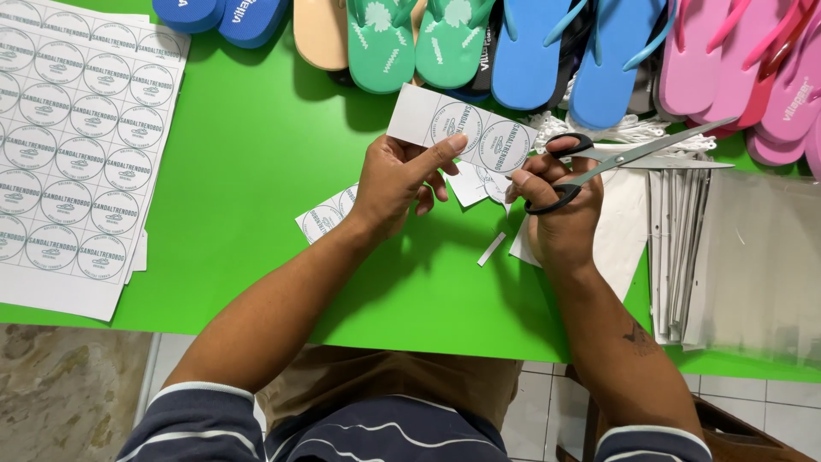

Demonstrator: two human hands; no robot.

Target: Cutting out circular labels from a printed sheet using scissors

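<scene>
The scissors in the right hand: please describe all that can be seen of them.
The scissors have black plastic loop handles and long silvery metal blades. The right hand holds them, fingers through the loops. The blades look nearly closed and point up and to the right, above white paper and a white cord, away from the label strip held by the left hand.

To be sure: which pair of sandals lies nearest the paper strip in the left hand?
The green pair, straight above the strip held by the left hand; the others lie farther aside.
</scene>
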